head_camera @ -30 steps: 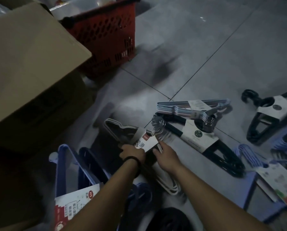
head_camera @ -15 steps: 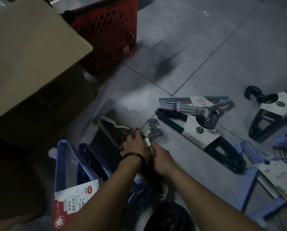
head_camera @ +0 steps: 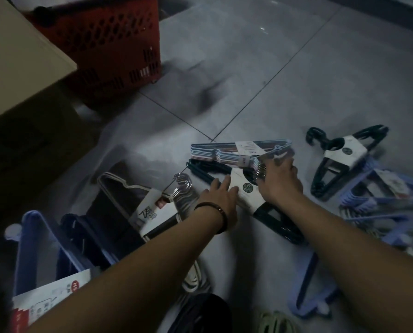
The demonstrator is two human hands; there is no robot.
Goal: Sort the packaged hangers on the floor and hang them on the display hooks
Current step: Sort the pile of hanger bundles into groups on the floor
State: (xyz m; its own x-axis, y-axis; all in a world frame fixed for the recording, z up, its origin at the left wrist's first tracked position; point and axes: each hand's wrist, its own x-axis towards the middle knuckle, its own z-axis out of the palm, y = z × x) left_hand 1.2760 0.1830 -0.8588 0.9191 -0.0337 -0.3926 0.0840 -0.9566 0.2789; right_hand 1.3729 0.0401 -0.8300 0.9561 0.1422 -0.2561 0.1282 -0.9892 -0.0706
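Note:
Several packs of hangers lie on the grey tile floor. My right hand (head_camera: 278,181) grips the metal hooks of a pastel wire-hanger pack (head_camera: 224,152). That pack lies across a dark green hanger pack (head_camera: 280,222) with a white label. My left hand (head_camera: 221,195), with a dark bracelet on the wrist, rests with straight fingers on that white label. A white wire-hanger pack (head_camera: 150,212) with chrome hooks lies to the left of my left hand, untouched.
A red shopping basket (head_camera: 109,44) and a cardboard box (head_camera: 20,63) stand at the upper left. Another dark green pack (head_camera: 340,159) and lilac hanger packs (head_camera: 378,207) lie on the right. Blue hangers with a red-white label (head_camera: 40,260) sit at the lower left.
Both hands let go of the white wire-hanger pack and moved right. The right hand now grips the pastel pack's hooks and the left rests on the green pack's label.

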